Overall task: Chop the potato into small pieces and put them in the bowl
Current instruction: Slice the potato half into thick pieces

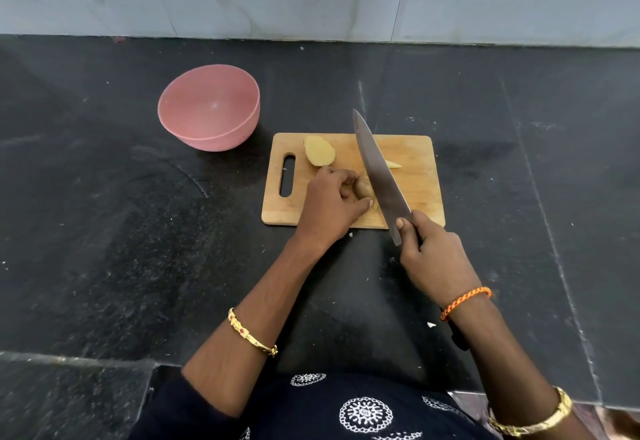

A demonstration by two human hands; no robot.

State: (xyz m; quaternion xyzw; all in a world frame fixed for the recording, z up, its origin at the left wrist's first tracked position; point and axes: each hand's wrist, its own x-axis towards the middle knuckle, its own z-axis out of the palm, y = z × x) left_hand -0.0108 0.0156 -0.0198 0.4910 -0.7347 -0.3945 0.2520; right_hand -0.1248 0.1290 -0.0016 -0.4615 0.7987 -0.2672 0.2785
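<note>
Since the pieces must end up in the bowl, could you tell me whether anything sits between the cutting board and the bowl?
Nothing visible does. The pink bowl stands on the dark counter just beyond the cutting board's handle end, with only bare counter between them. The bowl looks empty.
</note>
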